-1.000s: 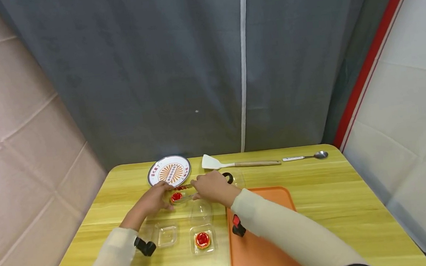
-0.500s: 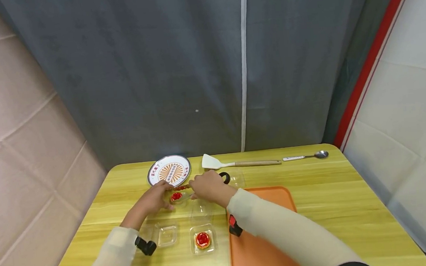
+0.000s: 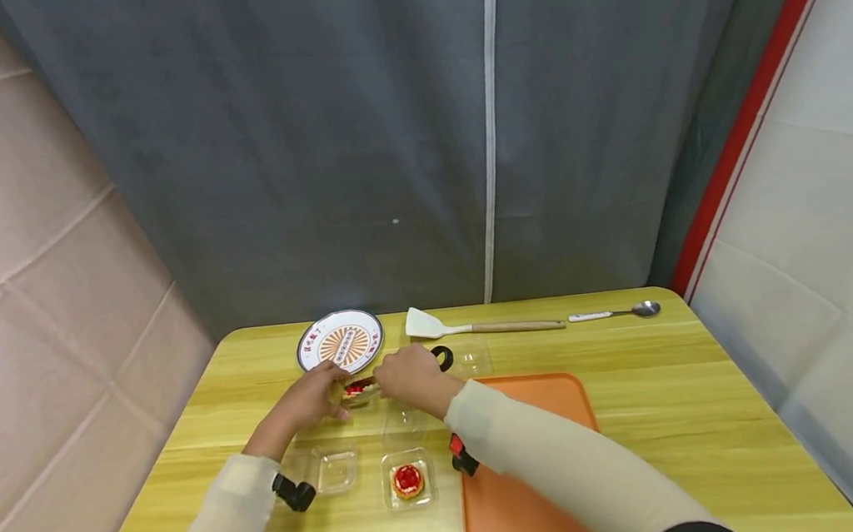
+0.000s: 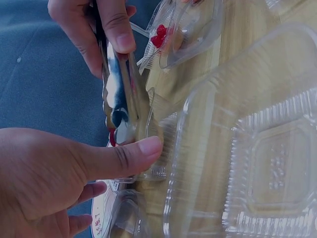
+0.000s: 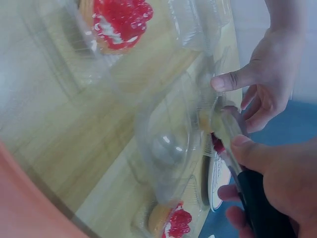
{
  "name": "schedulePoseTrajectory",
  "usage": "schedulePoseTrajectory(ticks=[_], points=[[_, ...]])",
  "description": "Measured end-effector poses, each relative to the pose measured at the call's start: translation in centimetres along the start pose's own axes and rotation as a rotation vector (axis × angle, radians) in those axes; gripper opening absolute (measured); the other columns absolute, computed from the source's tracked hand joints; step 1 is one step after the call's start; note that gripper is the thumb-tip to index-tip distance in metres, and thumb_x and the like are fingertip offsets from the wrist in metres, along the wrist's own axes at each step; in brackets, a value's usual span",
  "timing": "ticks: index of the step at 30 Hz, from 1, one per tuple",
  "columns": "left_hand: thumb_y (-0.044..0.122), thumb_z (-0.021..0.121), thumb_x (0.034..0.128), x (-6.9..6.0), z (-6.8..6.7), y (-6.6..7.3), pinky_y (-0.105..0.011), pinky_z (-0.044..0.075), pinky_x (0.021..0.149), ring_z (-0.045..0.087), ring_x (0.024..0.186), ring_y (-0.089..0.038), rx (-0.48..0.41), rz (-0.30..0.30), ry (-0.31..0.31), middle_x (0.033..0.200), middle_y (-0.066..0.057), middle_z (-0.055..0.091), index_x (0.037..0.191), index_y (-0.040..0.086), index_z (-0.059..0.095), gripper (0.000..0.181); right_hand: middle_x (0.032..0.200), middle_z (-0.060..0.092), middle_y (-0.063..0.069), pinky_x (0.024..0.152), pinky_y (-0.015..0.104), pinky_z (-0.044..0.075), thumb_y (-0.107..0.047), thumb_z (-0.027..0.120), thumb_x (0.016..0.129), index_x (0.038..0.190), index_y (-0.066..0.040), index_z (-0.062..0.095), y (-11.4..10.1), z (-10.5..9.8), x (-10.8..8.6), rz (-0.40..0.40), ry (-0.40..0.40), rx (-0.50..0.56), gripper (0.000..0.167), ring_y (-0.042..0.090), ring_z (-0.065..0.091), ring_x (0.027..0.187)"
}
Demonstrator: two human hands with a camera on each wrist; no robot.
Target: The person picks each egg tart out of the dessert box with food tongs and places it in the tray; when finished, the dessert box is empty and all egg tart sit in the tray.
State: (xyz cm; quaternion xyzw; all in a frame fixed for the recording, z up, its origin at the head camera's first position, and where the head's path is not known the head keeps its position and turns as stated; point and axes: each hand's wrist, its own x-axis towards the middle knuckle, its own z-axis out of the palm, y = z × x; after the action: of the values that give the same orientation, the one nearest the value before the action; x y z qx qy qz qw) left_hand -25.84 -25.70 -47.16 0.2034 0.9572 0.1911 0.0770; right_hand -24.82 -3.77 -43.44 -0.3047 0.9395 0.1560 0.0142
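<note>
My right hand [image 3: 411, 377] grips metal tongs [image 5: 230, 126] by their black handle [image 5: 262, 203]. The tongs' metal end reaches left, over a red-topped tart [image 3: 354, 390] in a clear plastic box. My left hand [image 3: 308, 402] holds that box [image 4: 157, 172] at its side, thumb at the rim, other fingers lower down. In the right wrist view the tongs and box mostly cover this tart, leaving a little red and pale crust in sight. Whether the tips touch it, I cannot tell.
Nearer me, a second tart [image 3: 408, 481] sits in an open clear box beside an empty one [image 3: 335, 471]. Another boxed tart [image 5: 173, 220] lies beyond my right hand. An orange tray [image 3: 534, 491] is at right. A plate [image 3: 340, 339], spatula [image 3: 424, 325] and spoon [image 3: 646, 309] line the back.
My right hand has shifted slightly left with the tongs, whose metal end now covers more of the tart. My left hand has stayed at the box.
</note>
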Motion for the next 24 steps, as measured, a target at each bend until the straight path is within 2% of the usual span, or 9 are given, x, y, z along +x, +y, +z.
schedulePoseTrajectory(ticks=[4,8,11,16,19,24], points=[[0.020,0.095,0.0668,0.0,-0.2,0.2,-0.055,0.049,0.106,0.060,0.116,-0.035,0.010,0.012,0.006,0.123,-0.012,0.062,0.128,-0.001,0.068,0.070,0.083,0.071,-0.009,0.052,0.034,0.054,-0.056,0.060,0.099,0.098,-0.028,0.073,0.2,0.1,-0.3,-0.023,0.059,-0.006,0.031,0.012,0.063,0.065],[0.019,0.096,0.0654,0.0,-0.5,0.3,-0.055,0.049,0.105,0.060,0.115,-0.035,0.015,0.016,0.012,0.123,-0.013,0.062,0.126,-0.001,0.069,0.069,0.084,0.072,-0.008,0.052,0.034,0.054,-0.053,0.063,0.099,0.097,-0.028,0.073,0.7,-0.1,-0.9,-0.021,0.094,0.043,0.027,0.012,0.064,0.067],[0.020,0.096,0.0655,0.0,-0.5,0.4,-0.054,0.050,0.104,0.061,0.114,-0.034,0.027,0.015,0.010,0.121,-0.012,0.063,0.125,0.000,0.069,0.068,0.087,0.072,-0.009,0.055,0.033,0.056,-0.053,0.063,0.099,0.103,-0.030,0.073,1.2,-0.3,-1.4,-0.012,0.096,0.080,0.025,0.011,0.066,0.071],[0.021,0.095,0.0665,0.0,-0.5,0.5,-0.054,0.050,0.104,0.061,0.116,-0.035,0.024,0.002,0.000,0.124,-0.013,0.062,0.126,0.001,0.069,0.068,0.090,0.073,-0.009,0.060,0.032,0.058,-0.053,0.059,0.101,0.117,-0.031,0.072,2.6,-0.2,-2.7,-0.018,0.106,0.084,0.029,0.009,0.068,0.078],[0.021,0.095,0.0666,0.1,-0.5,0.4,-0.055,0.049,0.105,0.060,0.118,-0.036,0.022,-0.008,-0.001,0.126,-0.015,0.062,0.128,0.001,0.068,0.070,0.083,0.070,-0.009,0.058,0.032,0.056,-0.051,0.059,0.102,0.115,-0.031,0.071,3.7,0.0,-3.8,-0.013,0.140,0.091,0.027,0.008,0.066,0.074],[0.022,0.095,0.0668,0.1,-0.4,0.3,-0.056,0.047,0.108,0.059,0.120,-0.037,0.036,-0.013,-0.002,0.128,-0.015,0.061,0.131,-0.001,0.067,0.074,0.075,0.063,-0.006,0.047,0.028,0.045,-0.046,0.063,0.101,0.107,-0.027,0.070,5.5,0.7,-6.4,-0.003,0.224,0.115,0.021,0.010,0.057,0.061]])
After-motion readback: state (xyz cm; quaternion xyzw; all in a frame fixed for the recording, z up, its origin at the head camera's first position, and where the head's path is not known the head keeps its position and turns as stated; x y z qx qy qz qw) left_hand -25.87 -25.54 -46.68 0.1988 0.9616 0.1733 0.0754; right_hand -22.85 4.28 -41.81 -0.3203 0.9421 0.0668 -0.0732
